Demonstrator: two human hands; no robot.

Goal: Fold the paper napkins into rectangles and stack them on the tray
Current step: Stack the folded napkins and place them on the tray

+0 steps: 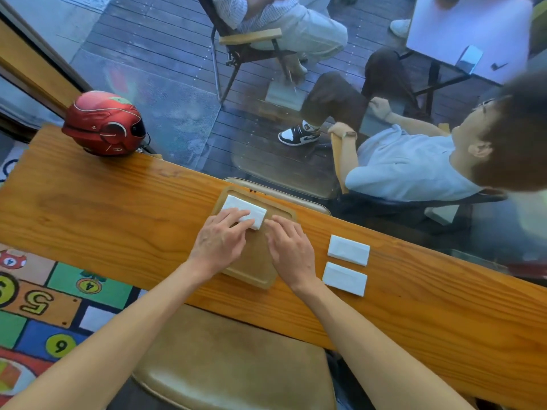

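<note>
A white folded napkin (241, 206) lies in the far left corner of the wooden tray (284, 215). My left hand (220, 236) rests on the napkin's near edge, fingers flat and pressing down on it. Beside it on the tray's floor lies my right hand (288, 247), fingertips close to the napkin's right corner and holding nothing. Two more folded white napkins sit on the wooden counter to the right of the tray, the farther napkin (348, 250) and the nearer napkin (344, 279), side by side and apart from both hands.
A red helmet (103, 123) stands at the counter's far left. A window pane runs along the counter's far edge, with seated people beyond it. A padded stool (236, 365) is below the counter's near edge.
</note>
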